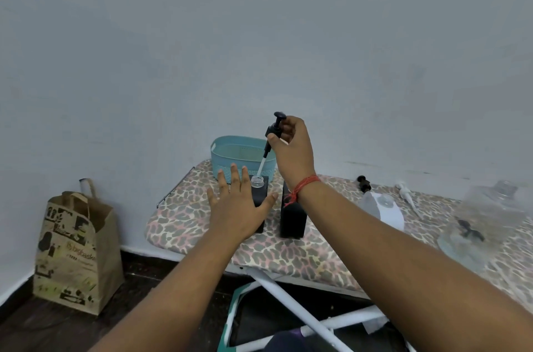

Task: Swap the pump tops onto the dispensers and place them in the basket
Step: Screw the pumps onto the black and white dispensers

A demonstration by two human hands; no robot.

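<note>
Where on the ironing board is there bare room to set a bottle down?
Free: the near-left board cover between left hand and board edge. Crowded: around the two black dispensers, and the right side with the clear bottle and loose pumps.

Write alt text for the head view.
The right hand holds a black pump top above an open black dispenser, which the open left hand steadies. A teal basket stands behind on the leopard-print board.

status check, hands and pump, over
Right hand pinches black pump top, tube tip over open dispenser neck. Left hand open, steadying it. Basket behind, nothing blocking.
</note>
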